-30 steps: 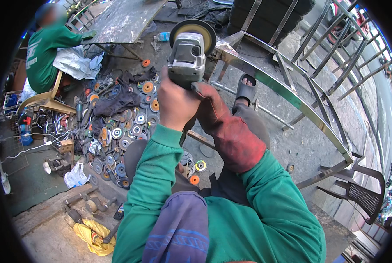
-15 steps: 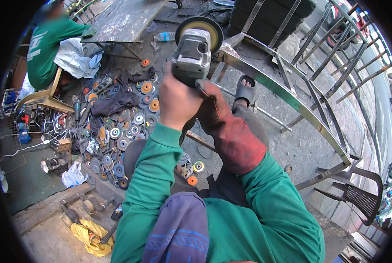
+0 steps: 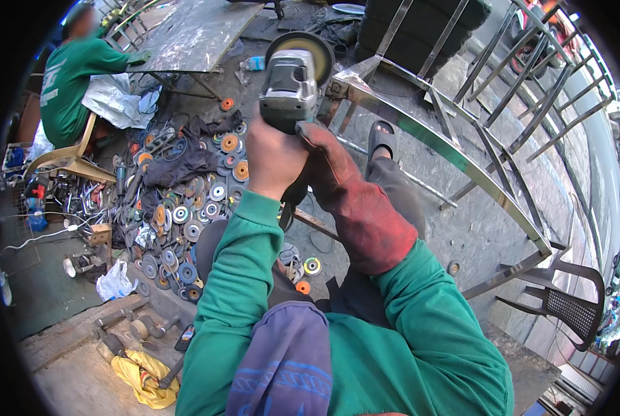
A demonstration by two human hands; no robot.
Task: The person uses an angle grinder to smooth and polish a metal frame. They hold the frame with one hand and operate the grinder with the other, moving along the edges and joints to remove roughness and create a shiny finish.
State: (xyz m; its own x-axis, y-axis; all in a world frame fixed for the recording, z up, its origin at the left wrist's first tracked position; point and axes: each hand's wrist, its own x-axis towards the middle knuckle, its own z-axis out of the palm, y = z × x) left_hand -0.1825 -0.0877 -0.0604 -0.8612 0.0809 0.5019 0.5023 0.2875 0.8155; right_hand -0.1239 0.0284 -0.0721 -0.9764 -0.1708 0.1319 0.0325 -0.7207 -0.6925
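Note:
An angle grinder (image 3: 287, 89) with a grey metal head is in both my hands, held out in front of me. Its round disc (image 3: 317, 59) stands by the near-left corner of a shiny metal frame (image 3: 421, 126); whether they touch I cannot tell. My bare left hand (image 3: 276, 156) is closed around the grinder's body. On my right hand (image 3: 337, 166) is a red work glove, closed on the grinder from the right side; its fingertips are partly hidden.
Many used grinding discs (image 3: 185, 211) lie heaped on the floor at left. A co-worker in green (image 3: 74, 83) sits by a board-topped table (image 3: 192, 38). A plastic bottle (image 3: 253, 64) lies beyond. More metal railings (image 3: 531, 76) and a dark plastic chair (image 3: 570, 308) stand at right.
The grinder and both hands appear slightly farther left, as does the metal frame, so the view has shifted a little. The grip is unchanged. The co-worker's head and arm have moved slightly.

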